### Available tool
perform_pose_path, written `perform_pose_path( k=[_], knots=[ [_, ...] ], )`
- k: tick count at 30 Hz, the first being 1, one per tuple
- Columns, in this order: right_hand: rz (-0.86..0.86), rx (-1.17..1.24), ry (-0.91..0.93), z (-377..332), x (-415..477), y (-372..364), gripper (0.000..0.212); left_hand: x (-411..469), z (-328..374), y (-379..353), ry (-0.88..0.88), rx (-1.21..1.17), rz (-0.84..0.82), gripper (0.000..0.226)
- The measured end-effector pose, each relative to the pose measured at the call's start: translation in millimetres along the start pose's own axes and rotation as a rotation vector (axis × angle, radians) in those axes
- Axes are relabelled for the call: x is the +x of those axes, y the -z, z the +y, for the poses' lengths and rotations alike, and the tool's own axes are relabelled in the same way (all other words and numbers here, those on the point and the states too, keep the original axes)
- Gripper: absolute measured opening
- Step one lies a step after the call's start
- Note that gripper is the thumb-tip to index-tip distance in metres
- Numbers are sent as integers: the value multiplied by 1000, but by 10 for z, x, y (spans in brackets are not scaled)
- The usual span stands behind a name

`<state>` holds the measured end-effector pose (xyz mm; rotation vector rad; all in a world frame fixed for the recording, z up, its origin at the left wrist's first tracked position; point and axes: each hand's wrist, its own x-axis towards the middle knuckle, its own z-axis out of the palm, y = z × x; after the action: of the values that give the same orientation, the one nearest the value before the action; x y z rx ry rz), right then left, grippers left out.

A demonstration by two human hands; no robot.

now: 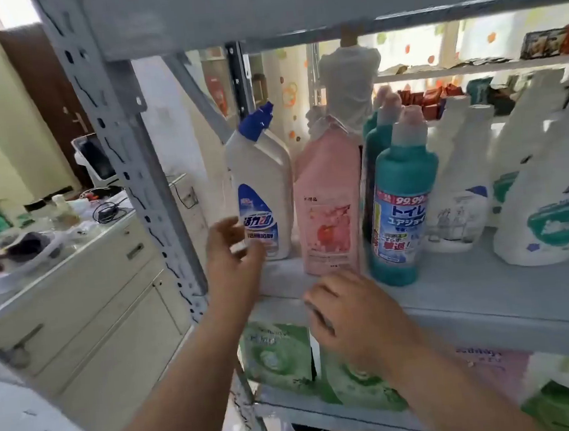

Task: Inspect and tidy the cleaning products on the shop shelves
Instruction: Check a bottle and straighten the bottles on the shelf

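At the shelf (490, 304), left hand (230, 258) fingers (225, 226) spread beside white bottle (258, 169)

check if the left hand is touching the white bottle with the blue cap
Cannot tell. In the head view the left hand overlaps the white bottle at its label, but blur hides any contact or gap.

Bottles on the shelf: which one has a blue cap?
The white toilet cleaner bottle at the far left, beside the pink bottle; its angled cap is blue, the others' are pale.
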<state>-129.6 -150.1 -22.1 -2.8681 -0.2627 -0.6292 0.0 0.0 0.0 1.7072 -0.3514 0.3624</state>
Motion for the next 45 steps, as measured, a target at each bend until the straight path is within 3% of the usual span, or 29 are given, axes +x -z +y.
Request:
perform_pose_path(
  k=[2, 5, 8, 12, 16, 21, 24, 27, 33, 41, 45],
  knots=[
    [36, -17, 27, 49, 45, -68, 27, 262, -5, -56, 92, 52, 48, 55],
    [88, -65, 27, 47, 41, -176, 21, 530, -89, -46, 228, 101, -79, 70],
    [137, -81, 8, 2, 47, -177, 15, 546, -144, 1, 330, -5, -161, 56],
    [153, -101, -29, -44, 57, -199, 13, 490, -110, 18, 287, -12, -214, 19],
    [124, -139, -61, -65, 28, -190, 15, 392, -58, 107, 320, -125, -234, 18],
    [-5, -133, -134, -182, -19, -60, 34, -47, 49, 441, 226, -202, -278, 14],
    [-35, 289, -346, -484, -155, 108, 34, -433, 120, 705, 226, -331, -332, 20],
    [97, 849, -495, -936, -419, 212, 34, -867, 163, 980, 269, -417, -400, 31],
    [143, 1281, -635, -1451, -922, 90, 43, -1635, 71, 1303, 360, -376, -567, 16],
    [74, 1273, -706, -1610, -1388, -91, 55, -2245, -265, 1367, 186, -165, -483, 42],
    [40, 1351, -616, -1621, -1595, -143, 48, -2477, -267, 1346, 197, -106, -707, 110]
  ],
)
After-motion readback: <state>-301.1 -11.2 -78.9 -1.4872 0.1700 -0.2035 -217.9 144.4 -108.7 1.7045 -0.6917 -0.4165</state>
